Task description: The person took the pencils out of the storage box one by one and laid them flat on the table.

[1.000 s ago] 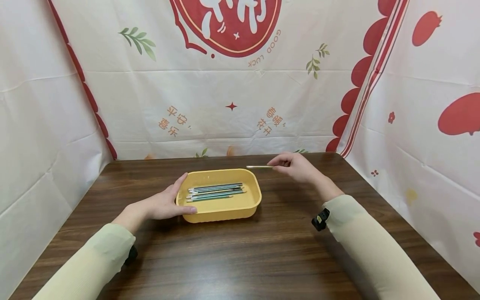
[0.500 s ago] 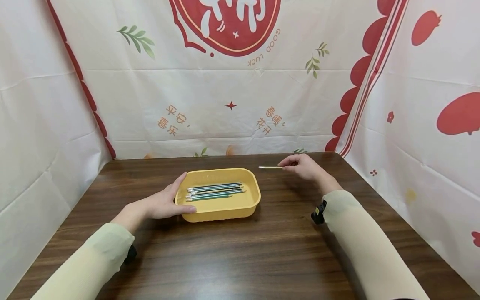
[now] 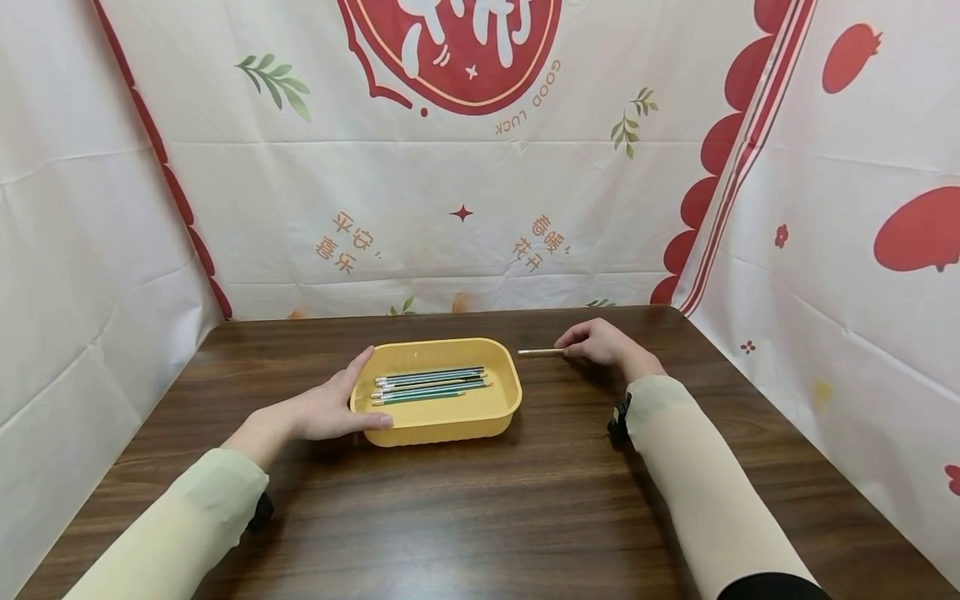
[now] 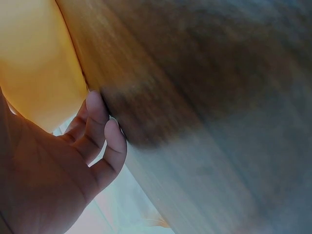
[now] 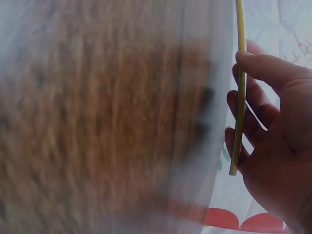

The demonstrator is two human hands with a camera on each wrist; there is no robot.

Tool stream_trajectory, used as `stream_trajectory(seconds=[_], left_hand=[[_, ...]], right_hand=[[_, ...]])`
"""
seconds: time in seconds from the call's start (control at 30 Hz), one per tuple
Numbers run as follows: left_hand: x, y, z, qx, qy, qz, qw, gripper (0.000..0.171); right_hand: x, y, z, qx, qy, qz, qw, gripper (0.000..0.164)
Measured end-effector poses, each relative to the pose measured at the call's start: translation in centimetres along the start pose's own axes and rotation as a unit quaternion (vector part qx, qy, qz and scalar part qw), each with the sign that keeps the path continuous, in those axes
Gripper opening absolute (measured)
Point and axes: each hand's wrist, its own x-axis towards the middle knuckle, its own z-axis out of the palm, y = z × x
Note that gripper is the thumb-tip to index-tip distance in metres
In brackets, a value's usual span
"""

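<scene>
My left hand (image 3: pixel 322 410) holds the left end of a yellow plastic basin (image 3: pixel 450 432), its thumb over the front rim. Seen from the left wrist, its fingers (image 4: pixel 115 141) bend at the basin's lower edge, next to the tabletop. Several pencils (image 3: pixel 427 385), mostly green and dark with pale ends, lie side by side in the basin. To the right of the basin, my right hand (image 3: pixel 600 345) pinches a yellow-gold pencil (image 3: pixel 538 352) between thumb and fingers, its pale end pointing left. The right wrist view shows this pencil (image 5: pixel 241 97) running across the fingers.
A dark wood-grain table (image 3: pixel 465 517) bears the basin. White printed cloth (image 3: pixel 450 175) hangs behind the table and along both sides. Dark devices are strapped at both wrists, by the sleeves (image 3: pixel 690 450).
My right hand has carried the yellow-gold pencil rightward, away from the basin, then lowered it and brought it nearer to me. The left hand and the basin have stayed put.
</scene>
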Motion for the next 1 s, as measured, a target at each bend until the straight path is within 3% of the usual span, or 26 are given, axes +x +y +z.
stream_trajectory(seconds=[0.47, 1.0], left_hand=[[-0.05, 0.07, 0.08, 0.002, 0.000, 0.000, 1.0000, 0.133], [-0.08, 0.31, 0.20, -0.001, 0.000, 0.002, 1.0000, 0.132]], right_hand=[[0.83, 0.86, 0.71, -0.002, -0.010, 0.031, 0.999, 0.021], [0.55, 0.06, 0.69, -0.015, -0.014, 0.029, 0.999, 0.023]])
